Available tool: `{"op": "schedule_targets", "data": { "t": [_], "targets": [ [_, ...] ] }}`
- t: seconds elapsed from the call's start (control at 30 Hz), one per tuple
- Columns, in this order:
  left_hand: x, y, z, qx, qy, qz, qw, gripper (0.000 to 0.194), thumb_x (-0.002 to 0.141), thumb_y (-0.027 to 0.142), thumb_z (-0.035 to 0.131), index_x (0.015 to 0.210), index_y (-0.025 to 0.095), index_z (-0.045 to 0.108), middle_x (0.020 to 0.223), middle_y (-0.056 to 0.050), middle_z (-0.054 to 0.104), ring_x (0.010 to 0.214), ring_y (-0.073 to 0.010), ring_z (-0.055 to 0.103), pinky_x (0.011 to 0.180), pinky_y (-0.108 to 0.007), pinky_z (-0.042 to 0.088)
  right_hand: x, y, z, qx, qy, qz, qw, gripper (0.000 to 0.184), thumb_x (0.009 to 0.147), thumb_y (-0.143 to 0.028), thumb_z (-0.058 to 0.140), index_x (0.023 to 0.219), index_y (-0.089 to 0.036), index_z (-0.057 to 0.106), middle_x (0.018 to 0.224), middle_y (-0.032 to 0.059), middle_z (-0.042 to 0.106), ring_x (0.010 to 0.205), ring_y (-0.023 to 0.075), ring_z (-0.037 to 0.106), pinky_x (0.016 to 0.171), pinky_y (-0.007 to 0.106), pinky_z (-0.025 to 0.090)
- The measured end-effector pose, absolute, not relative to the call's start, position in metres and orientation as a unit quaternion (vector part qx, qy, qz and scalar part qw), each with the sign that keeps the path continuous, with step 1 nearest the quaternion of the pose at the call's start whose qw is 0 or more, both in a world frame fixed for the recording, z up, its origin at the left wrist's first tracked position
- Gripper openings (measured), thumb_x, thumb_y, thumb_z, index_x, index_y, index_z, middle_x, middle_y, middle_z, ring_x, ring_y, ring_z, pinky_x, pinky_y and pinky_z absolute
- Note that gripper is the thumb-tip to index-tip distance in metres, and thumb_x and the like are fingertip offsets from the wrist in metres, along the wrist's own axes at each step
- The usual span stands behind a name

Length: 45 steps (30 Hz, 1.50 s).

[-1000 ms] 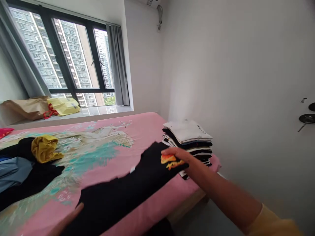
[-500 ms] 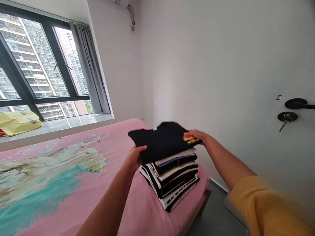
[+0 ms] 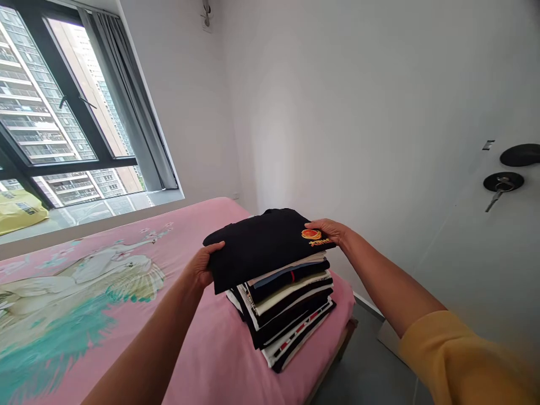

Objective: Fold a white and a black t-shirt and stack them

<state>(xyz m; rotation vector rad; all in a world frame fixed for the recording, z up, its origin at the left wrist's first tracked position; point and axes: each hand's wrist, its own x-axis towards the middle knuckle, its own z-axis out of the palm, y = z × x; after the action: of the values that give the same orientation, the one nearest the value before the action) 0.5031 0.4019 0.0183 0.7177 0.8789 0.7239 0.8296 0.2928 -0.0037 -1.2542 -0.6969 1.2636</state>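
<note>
A folded black T-shirt (image 3: 259,244) with an orange and red print lies on top of a tall stack of folded clothes (image 3: 287,312) at the corner of the bed. My left hand (image 3: 203,264) grips the shirt's left edge, fingers curled around it. My right hand (image 3: 330,229) holds the shirt's right edge, next to the print. The shirt's near corner hangs a little past the stack.
The bed has a pink sheet (image 3: 126,304) with a teal and white picture. A window with a grey curtain (image 3: 126,95) is at the left, with a yellow bag (image 3: 19,208) on its sill. A white wall and a door with black handle (image 3: 517,157) are at the right.
Both hands lifted the black shirt off the sheet and carried it right onto the stack. My view has swung right, so the loose clothes at the left are out of sight.
</note>
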Motion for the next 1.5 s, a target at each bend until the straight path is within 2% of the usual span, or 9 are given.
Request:
{"op": "schedule_targets", "data": {
  "t": [0.27,0.57,0.67,0.8,0.9,1.1,1.23,1.37,1.5],
  "targets": [
    [0.527,0.409,0.086,0.398,0.352,0.421,0.735,0.026,0.077,0.008,0.058,0.102,0.005,0.060,0.078,-0.010,0.069,0.070,-0.0213,0.068,0.071,-0.035,0.059,0.852,0.313,0.043,-0.481,-0.333,0.409,0.700,0.026,0.073,-0.001,0.057,0.095,-0.016,0.056,0.072,0.0008,0.068,0.064,0.0126,0.067,0.064,0.025,0.057],
    [0.515,0.401,-0.010,0.426,0.406,0.314,0.745,0.032,0.073,0.014,0.067,0.102,0.008,0.059,0.084,-0.012,0.068,0.067,-0.0195,0.067,0.065,-0.033,0.058,0.841,0.279,-0.033,-0.560,-0.264,0.501,0.605,0.014,0.073,-0.001,0.055,0.082,-0.012,0.056,0.066,0.0057,0.067,0.056,0.0142,0.064,0.052,0.024,0.055],
    [0.510,0.405,-0.006,0.431,0.403,0.328,0.738,0.030,0.072,0.018,0.069,0.101,0.010,0.060,0.083,-0.009,0.068,0.066,-0.0178,0.066,0.061,-0.030,0.057,0.844,0.280,-0.030,-0.561,-0.262,0.496,0.609,0.004,0.079,-0.012,0.056,0.083,-0.012,0.057,0.069,0.0066,0.067,0.060,0.0152,0.065,0.055,0.025,0.056],
    [0.511,0.425,0.012,0.402,0.406,0.349,0.743,0.016,0.078,0.024,0.063,0.088,0.012,0.060,0.070,-0.003,0.065,0.054,-0.0136,0.062,0.048,-0.024,0.053,0.852,0.292,-0.015,-0.575,-0.256,0.499,0.595,0.014,0.081,-0.025,0.060,0.089,-0.013,0.059,0.070,0.0064,0.068,0.065,0.0170,0.066,0.062,0.030,0.057],
    [0.517,0.444,0.018,0.359,0.427,0.335,0.760,0.020,0.081,0.033,0.059,0.077,0.013,0.058,0.061,-0.002,0.061,0.050,-0.0146,0.061,0.048,-0.026,0.053,0.853,0.309,-0.005,-0.587,-0.260,0.506,0.577,0.018,0.081,-0.029,0.062,0.088,-0.012,0.061,0.072,0.0081,0.069,0.067,0.0183,0.066,0.067,0.032,0.057],
    [0.528,0.457,0.029,0.383,0.452,0.323,0.738,0.015,0.072,0.014,0.065,0.086,0.011,0.061,0.071,-0.006,0.067,0.059,-0.0159,0.064,0.057,-0.026,0.056,0.855,0.338,0.006,-0.608,-0.252,0.432,0.616,0.011,0.074,-0.015,0.067,0.084,-0.013,0.062,0.064,0.0049,0.068,0.062,0.0165,0.064,0.064,0.029,0.056],
    [0.528,0.453,0.036,0.414,0.396,0.351,0.741,0.018,0.075,0.016,0.064,0.091,0.010,0.062,0.082,-0.008,0.069,0.069,-0.0166,0.066,0.065,-0.028,0.057,0.857,0.334,0.004,-0.585,-0.255,0.389,0.665,0.014,0.077,-0.009,0.060,0.088,-0.018,0.061,0.067,-0.0017,0.069,0.062,0.0099,0.064,0.069,0.022,0.055],
    [0.519,0.440,0.020,0.410,0.441,0.312,0.735,0.019,0.077,0.030,0.065,0.086,0.013,0.061,0.068,-0.002,0.065,0.055,-0.0134,0.062,0.053,-0.027,0.055,0.853,0.312,-0.011,-0.602,-0.232,0.442,0.624,0.005,0.079,-0.017,0.061,0.082,-0.013,0.061,0.067,0.0056,0.069,0.060,0.0166,0.066,0.063,0.031,0.058],
    [0.503,0.411,0.006,0.438,0.428,0.239,0.753,0.028,0.073,0.039,0.069,0.084,0.015,0.059,0.058,0.001,0.060,0.047,-0.0120,0.058,0.044,-0.023,0.050,0.848,0.293,-0.018,-0.625,-0.238,0.499,0.551,0.022,0.079,-0.034,0.064,0.081,-0.012,0.061,0.067,0.0072,0.069,0.057,0.0167,0.065,0.054,0.029,0.057]
  ]
}}
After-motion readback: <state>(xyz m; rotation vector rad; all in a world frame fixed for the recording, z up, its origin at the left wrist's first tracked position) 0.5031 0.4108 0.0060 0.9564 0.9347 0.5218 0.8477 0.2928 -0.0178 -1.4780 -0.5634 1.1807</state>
